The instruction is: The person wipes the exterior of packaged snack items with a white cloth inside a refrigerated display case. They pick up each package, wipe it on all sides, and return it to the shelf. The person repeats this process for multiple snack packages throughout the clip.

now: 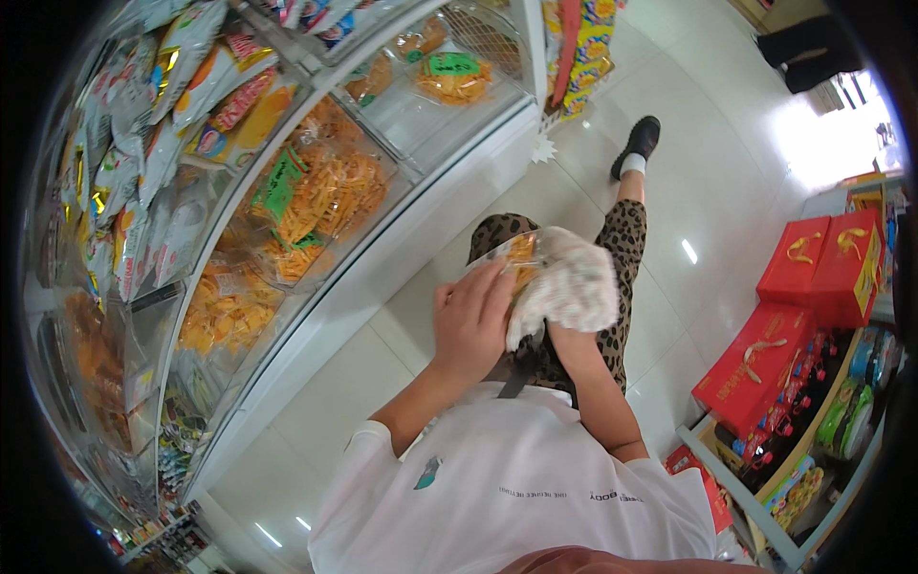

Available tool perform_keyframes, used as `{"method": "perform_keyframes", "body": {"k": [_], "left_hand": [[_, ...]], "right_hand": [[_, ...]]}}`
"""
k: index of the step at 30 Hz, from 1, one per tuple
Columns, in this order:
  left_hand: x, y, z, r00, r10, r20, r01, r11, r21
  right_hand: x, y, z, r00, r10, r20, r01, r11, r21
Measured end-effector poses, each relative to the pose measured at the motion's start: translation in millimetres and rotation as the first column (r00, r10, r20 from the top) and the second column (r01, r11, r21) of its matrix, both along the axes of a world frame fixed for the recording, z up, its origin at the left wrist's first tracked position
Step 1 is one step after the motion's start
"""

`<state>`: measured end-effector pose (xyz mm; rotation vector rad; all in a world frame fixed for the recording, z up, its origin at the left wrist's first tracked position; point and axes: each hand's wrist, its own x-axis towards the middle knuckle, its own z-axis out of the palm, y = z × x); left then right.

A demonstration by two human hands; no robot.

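Note:
My left hand [473, 319] grips a clear plastic bag of orange snack pieces [522, 252] in front of my waist. A white fluffy cloth [570, 283] with faint coloured specks presses against the right side of that bag. My right hand [570, 341] goes into the cloth from below and holds it; its fingers are hidden by the cloth. The far side of the bag shows beyond my left fingers, and its lower part is covered.
Left stands a clear-walled snack display case [430, 188] with bagged orange snack strips [337, 186] and wrapped packets [237, 100]. Red gift boxes [753, 366] and bottles [782, 416] fill a shelf at right. Pale floor tiles [688, 172] lie between; another person's dark-clothed legs [810, 50] show far right.

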<state>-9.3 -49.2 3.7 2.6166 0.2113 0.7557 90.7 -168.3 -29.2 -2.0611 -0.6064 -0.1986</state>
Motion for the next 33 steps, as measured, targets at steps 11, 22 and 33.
{"method": "perform_keyframes", "body": {"k": [11,22,33], "left_hand": [[-59.7,55.9,-3.5,0.864,0.464,0.194,0.298,-0.161,-0.941],[-50.8,36.7,-24.3,0.928,0.310,0.205,0.214,0.007,-0.977],[-43.3,-21.3,-67.3,0.980,-0.150,0.129,0.172,0.327,-0.929]], "right_hand": [[127.4,208.1,36.0,0.796,0.443,0.411,-0.230,0.851,-0.473],[-0.8,58.5,22.1,0.478,0.740,-0.473,-0.385,0.661,0.644],[-43.7,-32.3,-3.0,0.610,0.477,-0.633,0.035,0.782,0.623]]}}
